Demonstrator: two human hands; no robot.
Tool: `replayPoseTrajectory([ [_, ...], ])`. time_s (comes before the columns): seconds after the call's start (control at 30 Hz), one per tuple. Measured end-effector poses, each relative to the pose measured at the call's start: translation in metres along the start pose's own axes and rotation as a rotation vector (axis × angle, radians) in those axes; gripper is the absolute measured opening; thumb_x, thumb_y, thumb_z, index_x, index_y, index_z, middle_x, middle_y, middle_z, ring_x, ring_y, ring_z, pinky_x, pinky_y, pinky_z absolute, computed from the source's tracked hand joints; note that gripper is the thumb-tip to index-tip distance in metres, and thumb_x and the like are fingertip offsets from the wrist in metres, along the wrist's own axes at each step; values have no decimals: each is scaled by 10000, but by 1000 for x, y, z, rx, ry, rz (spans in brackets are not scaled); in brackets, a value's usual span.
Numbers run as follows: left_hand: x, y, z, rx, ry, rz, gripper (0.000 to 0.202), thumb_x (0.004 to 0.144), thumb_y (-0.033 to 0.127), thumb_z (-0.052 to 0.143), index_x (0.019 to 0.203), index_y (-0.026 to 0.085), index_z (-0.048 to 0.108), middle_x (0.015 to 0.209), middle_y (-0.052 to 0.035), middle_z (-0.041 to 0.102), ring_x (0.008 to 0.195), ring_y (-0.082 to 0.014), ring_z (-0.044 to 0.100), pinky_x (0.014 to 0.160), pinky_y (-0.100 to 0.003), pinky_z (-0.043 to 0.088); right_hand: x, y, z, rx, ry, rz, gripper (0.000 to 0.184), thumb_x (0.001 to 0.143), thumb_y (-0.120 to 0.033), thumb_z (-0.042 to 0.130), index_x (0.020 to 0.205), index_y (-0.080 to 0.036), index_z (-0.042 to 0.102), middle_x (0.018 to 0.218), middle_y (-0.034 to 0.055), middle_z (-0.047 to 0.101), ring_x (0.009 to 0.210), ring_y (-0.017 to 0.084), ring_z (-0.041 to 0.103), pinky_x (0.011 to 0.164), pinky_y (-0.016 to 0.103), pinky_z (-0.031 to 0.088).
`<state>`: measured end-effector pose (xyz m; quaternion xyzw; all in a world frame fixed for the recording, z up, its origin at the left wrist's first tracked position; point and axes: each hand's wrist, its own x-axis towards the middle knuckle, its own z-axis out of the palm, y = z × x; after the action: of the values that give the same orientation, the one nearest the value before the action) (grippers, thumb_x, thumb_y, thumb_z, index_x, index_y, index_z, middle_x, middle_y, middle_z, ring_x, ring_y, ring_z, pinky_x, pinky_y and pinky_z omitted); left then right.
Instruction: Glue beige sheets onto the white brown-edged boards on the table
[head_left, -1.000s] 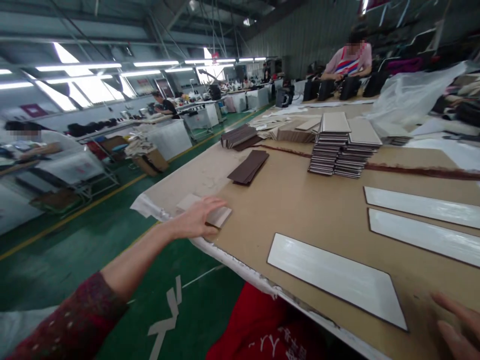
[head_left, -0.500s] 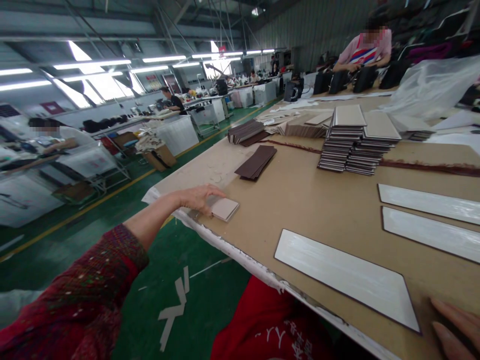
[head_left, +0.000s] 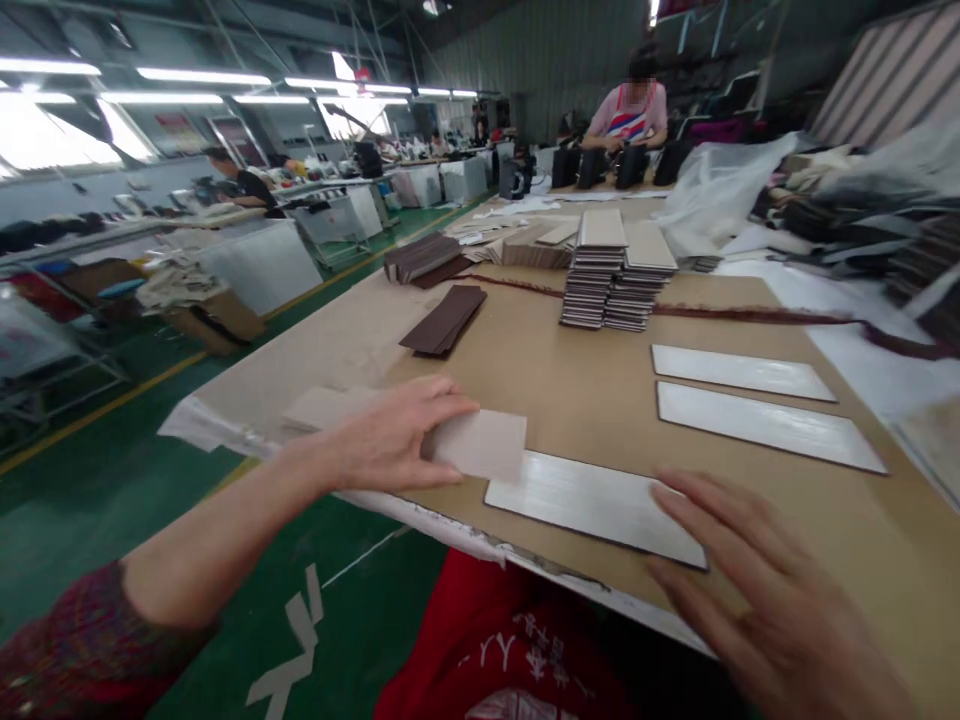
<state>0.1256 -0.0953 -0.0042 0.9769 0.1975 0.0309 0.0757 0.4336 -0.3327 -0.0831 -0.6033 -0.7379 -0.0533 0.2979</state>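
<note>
My left hand (head_left: 397,430) grips a long beige board strip (head_left: 487,445), thumb and fingers at its two long edges. The strip's right end lies over the left end of a white-coated panel with a dark rim (head_left: 592,505); whether they touch, I cannot tell. By the panel's right end is my right hand (head_left: 772,590), fingers apart, holding nothing and somewhat blurred. Farther off lie two more white-coated panels, an upper one (head_left: 739,372) and a lower one (head_left: 765,425). A few dark brown strips (head_left: 444,320) lie overlapped beyond my left hand.
Stacked beige-topped, dark-edged boards (head_left: 600,270) stand farther back, beside a fanned pile of brown strips (head_left: 424,258). Clear plastic sheeting (head_left: 720,190) lies at the back right. A co-worker (head_left: 628,115) stands at the far end. The white-wrapped table edge (head_left: 465,540) runs before my body.
My left hand has brought the beige strip rightward along the near edge to the white-coated panel. My right hand has come further into view. The camera has turned right.
</note>
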Motion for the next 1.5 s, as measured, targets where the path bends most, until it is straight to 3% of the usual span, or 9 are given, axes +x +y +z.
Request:
replayPoseTrajectory([
  [0.13, 28, 57, 24, -61, 0, 154, 599, 819, 479, 698, 1306, 180, 520, 1177, -109, 552, 1027, -260, 551, 888, -402, 470, 35, -29, 9, -64, -163, -139, 622, 937, -373, 617, 1464, -112, 413, 1543, 171, 387, 1421, 327, 341, 1109, 516, 425],
  [0.3, 46, 77, 33, -61, 36, 201, 576, 795, 440, 719, 1278, 183, 538, 1178, -100, 582, 1044, -267, 561, 908, -423, 466, 32, -26, 12, -79, -216, -106, 591, 934, -319, 607, 1456, -104, 434, 1467, 176, 484, 1302, 317, 493, 1062, 517, 474],
  [0.43, 41, 66, 28, -49, 231, 181, 800, 805, 549, 714, 1455, 226, 378, 1420, -122, 478, 1279, -321, 459, 1109, -521, 332, 25, -1, -5, -20, -104, 42, 563, 937, -368, 592, 1452, -182, 462, 1448, 129, 517, 1294, 302, 516, 1076, 503, 466],
  [0.53, 22, 48, 34, -150, 392, -37, 830, 847, 523, 685, 1518, 263, 273, 1522, -104, 377, 1393, -310, 356, 1178, -494, 283, 13, 33, -24, 13, -11, 318, 587, 907, -490, 618, 1434, -263, 497, 1449, 77, 529, 1297, 319, 521, 1095, 519, 442],
  [0.67, -1, 26, 66, -281, 181, -252, 846, 829, 546, 697, 1517, 268, 291, 1524, -103, 392, 1405, -311, 355, 1179, -517, 300, -11, 72, -36, 44, -128, 506, 683, 844, -636, 617, 1446, -340, 487, 1484, 41, 501, 1293, 385, 517, 1071, 607, 430],
  [0.83, -3, 25, 96, -323, 52, -235, 862, 804, 571, 705, 1493, 199, 345, 1513, -143, 415, 1404, -328, 351, 1167, -529, 304, -18, 82, -28, 54, -280, 424, 671, 827, -631, 641, 1437, -389, 497, 1472, 27, 515, 1299, 384, 513, 1069, 653, 397],
  [1.1, -2, 23, 102, -367, 139, -206, 782, 818, 559, 695, 1460, 218, 404, 1457, -133, 488, 1352, -324, 413, 1129, -553, 324, -7, 86, -15, 61, -381, 210, 643, 855, -548, 648, 1444, -334, 504, 1487, 57, 495, 1380, 354, 426, 1101, 643, 355],
  [1.3, -3, 20, 107, -384, 181, -162, 797, 799, 534, 728, 1463, 230, 406, 1431, -135, 507, 1340, -318, 423, 1117, -561, 326, -2, 83, -9, 48, -390, 156, 637, 860, -517, 648, 1450, -328, 497, 1475, 60, 507, 1378, 346, 433, 1078, 652, 377],
  [1.5, -2, 19, 107, -391, 227, -113, 657, 848, 486, 692, 1411, 235, 463, 1385, -108, 562, 1318, -283, 459, 1109, -537, 334, 7, 78, -6, 31, -432, 157, 596, 874, -477, 638, 1438, -321, 526, 1487, 44, 497, 1397, 316, 409, 1114, 533, 372],
])
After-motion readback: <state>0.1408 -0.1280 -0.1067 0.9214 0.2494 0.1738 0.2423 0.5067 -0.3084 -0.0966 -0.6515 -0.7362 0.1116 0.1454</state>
